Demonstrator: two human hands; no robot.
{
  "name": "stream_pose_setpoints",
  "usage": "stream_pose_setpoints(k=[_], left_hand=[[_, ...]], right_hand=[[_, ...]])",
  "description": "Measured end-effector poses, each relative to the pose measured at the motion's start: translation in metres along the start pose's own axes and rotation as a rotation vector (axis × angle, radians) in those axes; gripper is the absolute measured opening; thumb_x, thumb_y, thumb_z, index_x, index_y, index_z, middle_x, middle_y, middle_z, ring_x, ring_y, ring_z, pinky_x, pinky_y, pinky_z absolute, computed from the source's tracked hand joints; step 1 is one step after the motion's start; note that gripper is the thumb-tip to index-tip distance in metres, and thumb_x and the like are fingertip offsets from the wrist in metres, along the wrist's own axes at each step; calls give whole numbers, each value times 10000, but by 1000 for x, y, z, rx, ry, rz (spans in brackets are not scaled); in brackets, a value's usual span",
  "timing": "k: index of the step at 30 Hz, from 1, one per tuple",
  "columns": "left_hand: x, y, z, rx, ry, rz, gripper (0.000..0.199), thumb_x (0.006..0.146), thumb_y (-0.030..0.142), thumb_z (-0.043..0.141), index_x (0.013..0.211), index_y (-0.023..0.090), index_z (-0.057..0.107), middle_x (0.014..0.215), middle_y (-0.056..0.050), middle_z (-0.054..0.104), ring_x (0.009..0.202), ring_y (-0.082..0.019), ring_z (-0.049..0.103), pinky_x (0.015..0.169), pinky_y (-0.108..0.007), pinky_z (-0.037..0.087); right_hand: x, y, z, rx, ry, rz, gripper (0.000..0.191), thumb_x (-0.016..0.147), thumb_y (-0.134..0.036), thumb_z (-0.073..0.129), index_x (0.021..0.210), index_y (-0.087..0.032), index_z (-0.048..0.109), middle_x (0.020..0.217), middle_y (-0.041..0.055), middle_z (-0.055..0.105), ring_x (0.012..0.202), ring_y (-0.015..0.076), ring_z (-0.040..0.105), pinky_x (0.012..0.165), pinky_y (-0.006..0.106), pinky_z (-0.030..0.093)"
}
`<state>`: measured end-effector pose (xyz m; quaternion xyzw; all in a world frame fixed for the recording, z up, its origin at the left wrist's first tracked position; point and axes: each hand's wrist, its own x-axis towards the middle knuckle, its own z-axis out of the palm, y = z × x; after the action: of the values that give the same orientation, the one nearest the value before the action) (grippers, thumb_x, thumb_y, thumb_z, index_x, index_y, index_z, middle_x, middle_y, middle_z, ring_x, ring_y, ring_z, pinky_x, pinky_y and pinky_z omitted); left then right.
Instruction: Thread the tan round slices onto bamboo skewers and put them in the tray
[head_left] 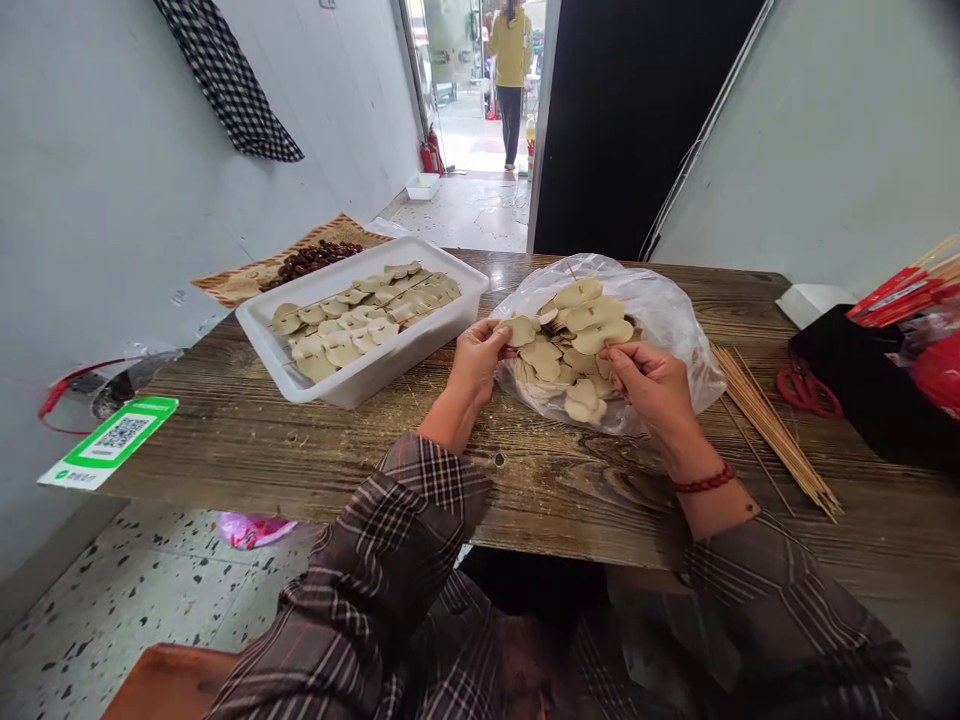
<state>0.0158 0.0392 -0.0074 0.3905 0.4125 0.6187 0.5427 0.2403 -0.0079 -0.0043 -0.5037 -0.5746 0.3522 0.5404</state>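
Observation:
My left hand (481, 350) pinches the edge of a pale beige, flat round slice (519, 331) between thumb and fingers. On the other side of the pile, my right hand (651, 380) is closed at the edge of another pale slice (600, 335); whether a thin stick is also in those fingers I cannot tell. Both hands are over a heap of such slices (546, 362) in an opened clear plastic bag (675, 305). Left of the bag, a white plastic tray (390, 375) holds rows of similar slices threaded on sticks (341, 335).
Loose wooden skewers (780, 430) lie right of the bag, near red-handled scissors (808, 390) and a black bag (847, 350). Behind the tray, dark reddish-brown pieces (319, 258) rest on patterned paper (225, 287). A person (511, 70) stands at the doorway.

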Motion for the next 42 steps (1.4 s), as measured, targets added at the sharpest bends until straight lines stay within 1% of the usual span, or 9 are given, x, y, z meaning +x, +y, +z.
stream_pose_setpoints(k=[3,8,11,18,22,28,33,38,42], left_hand=[[3,5,-4,-114,65,-46,198,649,197,761,758,146,604,696,19,623,565,-84,577,536,-206,480],[4,11,-5,-141,124,7,186,660,140,732,823,145,643,804,0,670,643,-82,610,581,-200,496],[5,14,-6,-168,150,38,195,664,123,716,848,148,656,844,-10,686,672,-84,612,606,-205,501],[8,15,-11,-211,176,76,191,662,122,720,831,153,638,823,-3,674,672,-84,607,602,-201,508],[8,14,-11,-212,164,104,194,650,121,735,813,155,634,813,-5,674,682,-86,609,611,-202,510],[8,12,-10,-125,147,149,168,653,158,753,767,167,630,766,7,647,662,-80,582,653,-228,514],[7,10,-8,-51,135,195,108,662,161,732,734,161,651,755,6,634,671,-76,570,652,-220,504],[5,7,-5,-70,90,143,120,658,159,718,757,153,650,754,11,629,660,-73,571,659,-227,513],[4,9,-5,-146,114,63,151,658,131,701,774,157,607,752,23,622,642,-79,598,638,-229,522]], right_hand=[[-3,-3,1,-28,-96,-5,288,821,-423,638,824,-146,719,496,-33,518,445,87,415,438,223,299],[-6,-5,2,-173,-362,-12,294,838,-417,615,846,-149,735,538,-17,548,476,97,447,464,232,312],[-7,-4,2,-254,-418,-31,302,856,-420,590,849,-156,737,587,3,590,495,108,476,474,240,322],[-7,-5,3,-304,-436,-64,309,859,-415,575,836,-152,735,550,-3,570,493,112,470,483,243,328],[-8,-5,3,-326,-440,-96,302,863,-398,565,822,-152,734,592,6,603,503,113,482,494,245,345],[-8,1,4,-365,-415,-115,303,878,-396,560,844,-153,737,613,11,619,531,120,495,511,246,352],[-7,3,5,-381,-402,-157,293,882,-378,555,841,-148,733,608,11,616,545,122,498,524,248,349],[-8,3,6,-408,-384,-166,296,889,-375,550,831,-146,729,600,9,607,566,128,507,523,249,335],[-9,3,7,-379,-386,-175,298,891,-381,551,842,-150,733,640,19,634,586,134,528,523,249,345]])
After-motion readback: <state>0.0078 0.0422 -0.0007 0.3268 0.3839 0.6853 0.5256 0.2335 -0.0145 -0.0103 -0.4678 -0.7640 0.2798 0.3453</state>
